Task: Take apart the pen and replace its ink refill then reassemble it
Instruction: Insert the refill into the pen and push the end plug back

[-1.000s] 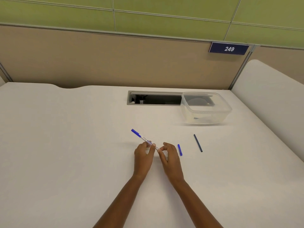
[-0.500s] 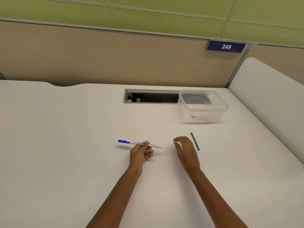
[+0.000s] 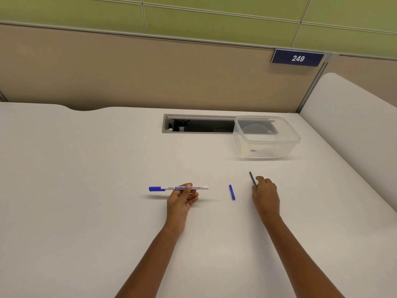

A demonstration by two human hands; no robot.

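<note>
Left hand (image 3: 182,197) — pinches pen (image 3: 171,188) level, mid-worktop (image 3: 86,190). Right hand (image 3: 266,193) — fingertips curled on dark refill (image 3: 251,177), toward the right edge. Blue plug (image 3: 232,192) lies between.

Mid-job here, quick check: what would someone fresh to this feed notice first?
First the left hand, holding a white marker pen with a blue cap level just above the white desk, near the middle. To its right a small blue piece lies loose, and beyond it the right hand curls its fingers over the near end of a thin dark refill. A clear plastic tub sits farther back on the right.
</note>
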